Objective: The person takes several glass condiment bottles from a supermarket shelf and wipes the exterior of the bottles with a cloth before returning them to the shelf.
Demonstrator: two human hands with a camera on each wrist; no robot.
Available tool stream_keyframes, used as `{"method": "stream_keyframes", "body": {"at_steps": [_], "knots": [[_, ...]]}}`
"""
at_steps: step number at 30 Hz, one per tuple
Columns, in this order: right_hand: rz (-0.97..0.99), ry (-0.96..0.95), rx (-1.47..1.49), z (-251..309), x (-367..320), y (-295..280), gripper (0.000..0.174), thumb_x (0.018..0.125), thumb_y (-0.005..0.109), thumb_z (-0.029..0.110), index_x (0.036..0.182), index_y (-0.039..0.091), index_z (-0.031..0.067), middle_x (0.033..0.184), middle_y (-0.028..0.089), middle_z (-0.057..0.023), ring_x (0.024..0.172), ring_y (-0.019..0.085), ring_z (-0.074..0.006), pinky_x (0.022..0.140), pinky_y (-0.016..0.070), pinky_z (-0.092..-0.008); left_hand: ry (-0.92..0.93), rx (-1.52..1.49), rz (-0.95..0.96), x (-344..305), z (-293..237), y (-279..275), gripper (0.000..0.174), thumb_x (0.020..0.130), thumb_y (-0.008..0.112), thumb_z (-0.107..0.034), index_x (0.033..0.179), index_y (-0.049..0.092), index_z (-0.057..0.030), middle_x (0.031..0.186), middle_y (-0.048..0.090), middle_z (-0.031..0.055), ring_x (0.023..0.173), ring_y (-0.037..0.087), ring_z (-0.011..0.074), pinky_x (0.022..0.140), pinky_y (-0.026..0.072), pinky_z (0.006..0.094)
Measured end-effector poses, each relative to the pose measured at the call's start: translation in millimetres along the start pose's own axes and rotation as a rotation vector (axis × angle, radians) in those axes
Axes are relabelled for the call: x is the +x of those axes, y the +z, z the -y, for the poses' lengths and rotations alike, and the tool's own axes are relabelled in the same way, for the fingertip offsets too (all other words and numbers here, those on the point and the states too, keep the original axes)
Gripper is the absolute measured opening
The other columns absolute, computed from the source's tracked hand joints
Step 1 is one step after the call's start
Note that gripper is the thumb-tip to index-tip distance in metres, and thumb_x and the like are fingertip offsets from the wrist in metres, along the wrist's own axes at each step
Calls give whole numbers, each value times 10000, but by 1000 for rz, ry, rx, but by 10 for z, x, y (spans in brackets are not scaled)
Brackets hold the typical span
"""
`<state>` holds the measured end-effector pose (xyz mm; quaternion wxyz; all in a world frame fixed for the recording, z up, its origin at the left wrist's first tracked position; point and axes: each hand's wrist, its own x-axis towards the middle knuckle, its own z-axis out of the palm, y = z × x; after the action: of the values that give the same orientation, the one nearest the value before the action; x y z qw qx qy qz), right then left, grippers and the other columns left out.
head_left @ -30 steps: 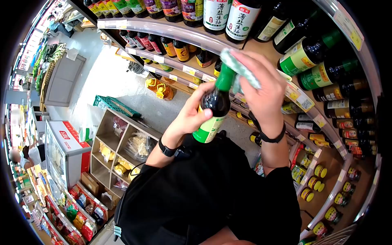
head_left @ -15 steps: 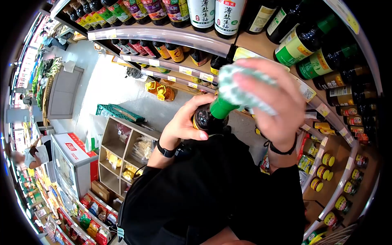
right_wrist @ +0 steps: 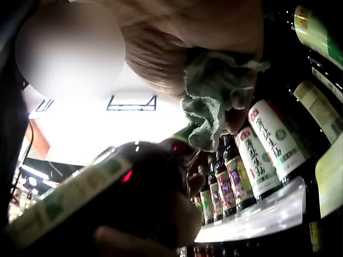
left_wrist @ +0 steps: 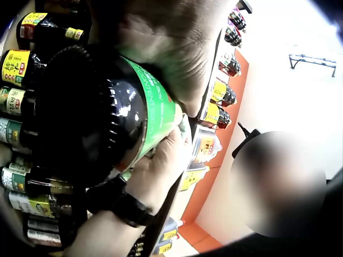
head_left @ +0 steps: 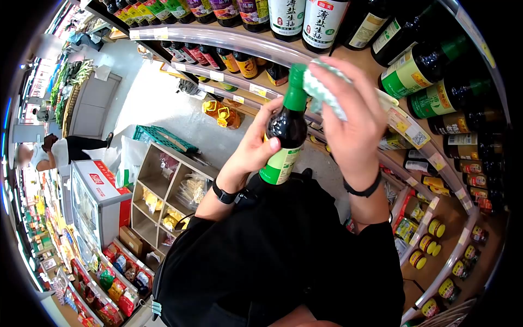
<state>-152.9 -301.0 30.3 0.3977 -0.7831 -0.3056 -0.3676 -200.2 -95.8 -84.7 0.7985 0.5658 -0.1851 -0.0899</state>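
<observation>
My left hand point(head_left: 251, 151) grips a dark glass sauce bottle point(head_left: 287, 128) around its body, thumb across the front. The bottle has a tall green cap point(head_left: 296, 94) and a green and pale yellow label point(head_left: 280, 165). In my right hand point(head_left: 357, 117) is a bunched green-and-white cloth point(head_left: 325, 90), pinched between thumb and fingers right beside the cap. The right wrist view shows the crumpled cloth point(right_wrist: 206, 107) close to the bottle's neck. From the left wrist, the ridged dark base of the bottle point(left_wrist: 80, 112) faces the camera and hides part of the grip.
Shelves of sauce bottles point(head_left: 324, 24) curve ahead and to the right, with a clear price rail point(head_left: 229, 41) along the edge. Small yellow-lidded jars point(head_left: 418, 259) stand lower right. On the left are a bin shelf point(head_left: 150, 185), a freezer point(head_left: 90, 204) and a standing person point(head_left: 57, 152).
Half a second ago the bottle leaned right with the cloth over its cap top. Now its label faces up again and the cloth is at the cap's side, after the right hand moved left.
</observation>
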Motion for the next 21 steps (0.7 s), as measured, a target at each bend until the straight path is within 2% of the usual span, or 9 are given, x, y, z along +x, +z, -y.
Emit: {"method": "stream_keyframes", "body": {"at_steps": [2, 3, 5, 6, 9, 12, 15, 17, 21], "knots": [[88, 76, 36, 35, -131, 136, 569, 808, 713, -146, 1336, 765, 60, 1208, 722, -153, 1071, 739, -360, 935, 616, -427, -63, -162, -107, 6, -102, 85, 1120, 960, 761, -705, 1690, 248, -27, 1266, 693, 208, 1018, 777, 299, 871, 658, 452], [134, 102, 87, 21, -235, 218, 573, 819, 721, -140, 1356, 751, 57, 1189, 712, -155, 1064, 733, -364, 932, 613, -433, -39, -244, -123, -15, 11, -11, 1010, 1051, 701, -603, 1714, 220, -12, 1393, 665, 188, 1034, 782, 321, 899, 656, 461], [145, 119, 86, 24, -452, 397, 577, 830, 739, -127, 1380, 734, 47, 1172, 706, -157, 1052, 728, -369, 914, 608, -443, -31, -298, -221, 22, -11, -25, 972, 1072, 657, -620, 1710, 234, -22, 1379, 667, 169, 1047, 774, 301, 932, 648, 458], [167, 138, 65, 52, -499, 408, 600, 821, 756, -118, 1397, 731, 51, 1185, 708, -155, 1043, 725, -369, 909, 607, -444, -21, -275, -353, 60, 68, -55, 926, 1077, 629, -643, 1693, 294, -40, 1353, 678, 156, 1013, 779, 279, 864, 671, 447], [204, 151, 136, 22, -627, 397, 603, 824, 756, -118, 1401, 736, 55, 1188, 710, -154, 1034, 726, -360, 908, 607, -442, -142, -489, -302, -67, 92, -141, 767, 1112, 544, -652, 1576, 479, -45, 1357, 697, 164, 1088, 771, 268, 949, 656, 426], [263, 34, 72, 58, -774, 350, 529, 854, 746, -95, 1366, 759, 40, 1212, 716, -146, 1036, 734, -334, 907, 621, -419, -262, -730, -489, -7, 117, -208, 744, 1153, 408, -666, 1487, 594, -28, 1292, 757, 177, 1091, 777, 300, 981, 644, 450], [358, -71, 66, 158, -898, 258, 455, 877, 761, -44, 1329, 771, 13, 1250, 718, -134, 1028, 740, -303, 872, 637, -389, -120, -775, -243, 84, 61, -290, 861, 1119, 364, -754, 1469, 610, -6, 1182, 772, 185, 1063, 768, 293, 934, 643, 444], [442, -86, 111, 168, -968, 160, 432, 865, 777, -23, 1294, 788, 24, 1222, 727, -131, 1003, 741, -293, 857, 639, -394, -139, -727, -329, 125, 33, -313, 898, 1103, 351, -787, 1450, 622, -4, 1077, 771, 176, 922, 766, 292, 859, 647, 426], [650, -69, 350, -2, -895, -59, 441, 832, 785, -41, 1263, 807, 48, 1205, 748, -133, 1019, 755, -300, 876, 643, -404, -108, -730, -297, 146, -29, -363, 911, 1090, 356, -806, 1437, 626, -8, 1062, 773, 174, 911, 770, 301, 838, 648, 430]]}}
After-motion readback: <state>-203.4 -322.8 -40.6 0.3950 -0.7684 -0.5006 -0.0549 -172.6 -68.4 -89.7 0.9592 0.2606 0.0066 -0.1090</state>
